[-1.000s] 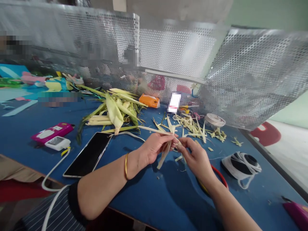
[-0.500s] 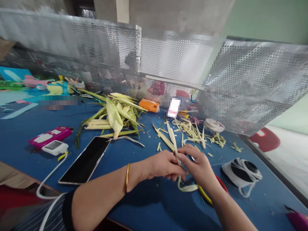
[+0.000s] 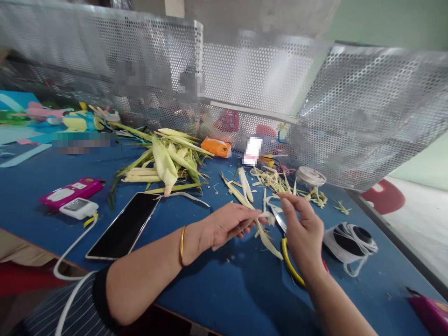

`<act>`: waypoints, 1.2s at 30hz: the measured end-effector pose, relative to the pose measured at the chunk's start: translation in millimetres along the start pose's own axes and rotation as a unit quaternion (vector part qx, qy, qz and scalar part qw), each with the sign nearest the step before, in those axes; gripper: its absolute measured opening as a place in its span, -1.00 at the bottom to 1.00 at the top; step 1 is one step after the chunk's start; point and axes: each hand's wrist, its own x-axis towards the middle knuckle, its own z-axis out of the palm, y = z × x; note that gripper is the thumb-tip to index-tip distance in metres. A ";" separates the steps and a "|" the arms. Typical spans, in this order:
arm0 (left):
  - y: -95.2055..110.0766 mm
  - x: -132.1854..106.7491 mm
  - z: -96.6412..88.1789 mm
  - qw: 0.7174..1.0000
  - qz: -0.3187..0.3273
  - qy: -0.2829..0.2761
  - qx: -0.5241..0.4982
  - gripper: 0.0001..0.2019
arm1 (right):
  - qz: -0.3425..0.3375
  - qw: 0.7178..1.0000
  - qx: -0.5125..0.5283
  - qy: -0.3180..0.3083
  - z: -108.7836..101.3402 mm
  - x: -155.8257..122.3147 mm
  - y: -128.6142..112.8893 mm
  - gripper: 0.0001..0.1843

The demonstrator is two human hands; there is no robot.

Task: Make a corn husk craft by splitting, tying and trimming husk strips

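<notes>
Head view: left hand (image 3: 229, 225) pinching husk strip (image 3: 268, 218); right hand (image 3: 304, 231) near scissors (image 3: 290, 265), grip unclear; table edge (image 3: 184, 318) below.

From where I stand, the left fingers (image 3: 241, 215) cover part of the pale husk strip (image 3: 269, 217). Whether the right fingers (image 3: 297, 201) pinch anything is too small to tell; below them, that hand hides some of the scissors (image 3: 286, 254).

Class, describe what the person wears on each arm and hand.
The left hand is ungloved, with a smooth gold bangle at the wrist. A dark striped sleeve ends in a plain black cuff. The right hand is ungloved, its forearm bare; no right sleeve shows.
</notes>
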 end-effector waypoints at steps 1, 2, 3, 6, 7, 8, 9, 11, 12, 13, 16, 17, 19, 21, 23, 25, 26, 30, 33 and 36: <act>1.9 1.3 -2.4 0.999 -0.001 0.020 -0.026 -0.69 | 0.010 1.000 -0.003 0.002 -2.4 1.0 -1.6 -0.74; 3.7 2.3 -4.7 0.998 0.000 0.037 -0.050 -0.68 | 0.020 1.000 -0.002 -0.016 -3.8 1.3 -3.2 -0.72; 5.4 3.2 -6.6 0.996 0.001 0.051 -0.072 -0.69 | 0.026 0.998 0.001 -0.051 -3.9 0.8 -4.2 -0.70; 7.4 5.0 -9.1 0.991 0.006 0.078 -0.104 -0.76 | 0.020 0.983 0.010 -0.183 2.1 -4.2 -3.5 -0.71; 7.1 5.7 -9.0 0.991 0.012 0.084 -0.106 -0.80 | 0.017 0.977 0.013 -0.214 5.2 -6.4 -2.1 -0.73; 6.3 6.4 -8.6 0.990 0.020 0.087 -0.107 -0.83 | 0.015 0.972 0.016 -0.234 8.1 -8.5 -0.5 -0.73; 5.3 7.2 -8.1 0.990 0.030 0.090 -0.109 -0.86 | 0.014 0.969 0.015 -0.247 10.4 -10.4 1.2 -0.73; 3.5 8.7 -7.5 0.988 0.052 0.098 -0.111 -0.88 | 0.014 0.967 0.006 -0.254 13.0 -13.1 4.0 -0.71; 3.0 9.2 -7.4 0.986 0.061 0.106 -0.111 -0.89 | 0.016 0.967 -0.001 -0.254 13.3 -13.9 4.9 -0.68; 2.8 9.4 -7.6 0.985 0.066 0.115 -0.111 -0.89 | 0.020 0.967 -0.003 -0.254 13.2 -14.4 5.6 -0.66; 3.4 8.8 -8.9 0.986 0.055 0.114 -0.107 -0.87 | 0.047 0.966 0.011 -0.253 12.1 -14.7 6.4 -0.66; 3.5 8.7 -9.1 0.987 0.053 0.110 -0.104 -0.85 | 0.051 0.967 0.014 -0.251 11.9 -14.7 6.5 -0.66; 2.7 9.3 -8.8 0.986 0.066 0.113 -0.099 -0.83 | 0.039 0.970 0.004 -0.241 11.3 -14.8 6.4 -0.66; 0.6 11.0 -7.5 0.981 0.094 0.135 -0.099 -0.82 | 0.008 0.970 -0.015 -0.241 10.3 -15.0 6.1 -0.66; -1.4 12.9 -6.1 0.976 0.110 0.154 -0.103 -0.81 | -0.008 0.966 -0.026 -0.258 9.4 -15.0 6.1 -0.66; -2.0 13.9 -6.1 0.976 0.099 0.161 -0.107 -0.82 | 0.007 0.962 -0.019 -0.273 9.1 -14.5 6.7 -0.65; -1.3 13.8 -6.8 0.977 0.086 0.158 -0.114 -0.82 | 0.022 0.961 -0.011 -0.276 9.3 -13.9 7.1 -0.64; 5.5 10.9 -12.2 0.979 0.055 0.119 -0.154 -0.75 | 0.044 0.972 -0.010 -0.231 9.6 -11.6 7.8 -0.69; 9.7 8.9 -13.7 0.977 0.071 0.103 -0.174 -0.82 | -0.048 0.993 -0.077 -0.081 7.5 -12.5 4.3 -0.73; 8.7 8.4 -10.6 0.970 0.088 0.101 -0.201 -0.87 | -0.056 0.994 -0.062 -0.070 9.2 -17.7 -1.9 -0.74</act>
